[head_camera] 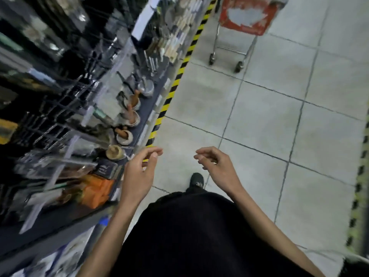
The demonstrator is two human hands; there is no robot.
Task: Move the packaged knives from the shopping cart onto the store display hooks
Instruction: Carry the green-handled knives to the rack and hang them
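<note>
A red shopping cart (245, 15) on metal legs with wheels stands up the aisle at the top, well away from me. Its contents are hidden and no packaged knife shows. The display rack (60, 108) with wire grid and hooks runs along the left, blurred by motion. My left hand (139, 172) hangs beside the shelf edge, fingers loosely curled, holding nothing. My right hand (215, 166) hovers over the floor, fingers also loosely curled and empty.
Mortars with pestles (124, 134) and orange packs (95, 190) sit on the lower shelf. Yellow-black hazard tape (173, 88) marks the shelf base, and more (359, 176) runs along the right edge. Grey floor tiles (269, 120) fill the aisle. My shoe (196, 179) steps forward.
</note>
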